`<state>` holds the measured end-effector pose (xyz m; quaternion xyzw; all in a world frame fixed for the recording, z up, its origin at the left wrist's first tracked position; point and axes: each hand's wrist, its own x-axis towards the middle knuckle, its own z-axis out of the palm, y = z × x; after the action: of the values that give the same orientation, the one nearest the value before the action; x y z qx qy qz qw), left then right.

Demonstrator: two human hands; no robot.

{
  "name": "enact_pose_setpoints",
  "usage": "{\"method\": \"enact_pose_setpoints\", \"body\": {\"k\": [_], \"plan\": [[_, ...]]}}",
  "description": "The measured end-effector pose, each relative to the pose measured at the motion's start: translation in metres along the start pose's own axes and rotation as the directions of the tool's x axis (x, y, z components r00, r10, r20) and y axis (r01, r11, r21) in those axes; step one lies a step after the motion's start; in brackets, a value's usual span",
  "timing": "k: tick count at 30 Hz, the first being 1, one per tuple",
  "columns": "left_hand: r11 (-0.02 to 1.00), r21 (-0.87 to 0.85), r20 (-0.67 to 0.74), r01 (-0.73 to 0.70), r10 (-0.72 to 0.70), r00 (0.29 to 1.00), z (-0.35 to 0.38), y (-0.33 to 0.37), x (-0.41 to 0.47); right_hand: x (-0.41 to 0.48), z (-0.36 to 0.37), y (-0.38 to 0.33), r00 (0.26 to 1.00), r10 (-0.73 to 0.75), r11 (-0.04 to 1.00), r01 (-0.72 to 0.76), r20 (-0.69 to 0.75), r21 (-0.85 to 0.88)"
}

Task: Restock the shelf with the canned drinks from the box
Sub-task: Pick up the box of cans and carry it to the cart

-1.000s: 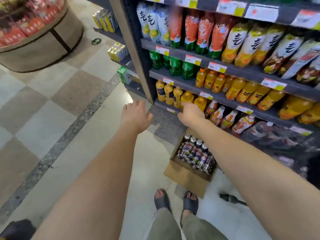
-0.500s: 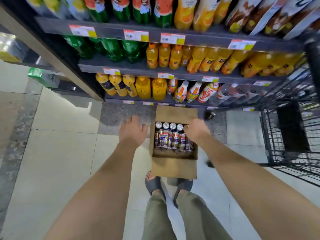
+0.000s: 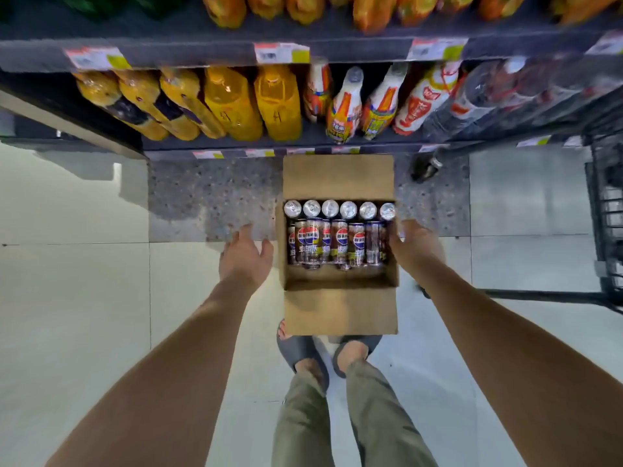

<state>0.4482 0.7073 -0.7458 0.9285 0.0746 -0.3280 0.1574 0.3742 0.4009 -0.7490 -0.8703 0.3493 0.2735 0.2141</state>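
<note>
An open cardboard box stands on the floor in front of my feet, its flaps folded out front and back. Inside stand several dark cola cans with silver tops. My left hand hovers just left of the box, fingers relaxed, holding nothing. At the box's right wall is my right hand, fingers near the rightmost can; whether it touches the can or the box I cannot tell. The dark bottom shelf lies just beyond the box, filled with bottles.
Orange juice bottles and white-and-red bottles fill the lowest shelf. A wire shopping cart stands at the right, with one black wheel near the shelf base. Tiled floor stretches to the left.
My view has tilted down from the shelves to straight over the box. Both hands dropped lower and now flank the box, the right one at its right wall.
</note>
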Motion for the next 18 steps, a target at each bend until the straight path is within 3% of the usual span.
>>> {"method": "enact_pose_setpoints", "body": {"k": [13, 18], "plan": [[0.994, 0.112, 0.056, 0.007, -0.014, 0.998, 0.182, -0.031, 0.116, 0.157, 0.148, 0.091, 0.994, 0.102, 0.989, -0.099, -0.025, 0.112], [0.997, 0.073, -0.030, 0.036, -0.034, 0.999, 0.239, -0.045, 0.165, 0.197, 0.200, 0.117, 0.992, 0.124, 0.977, -0.121, -0.011, 0.173]]}}
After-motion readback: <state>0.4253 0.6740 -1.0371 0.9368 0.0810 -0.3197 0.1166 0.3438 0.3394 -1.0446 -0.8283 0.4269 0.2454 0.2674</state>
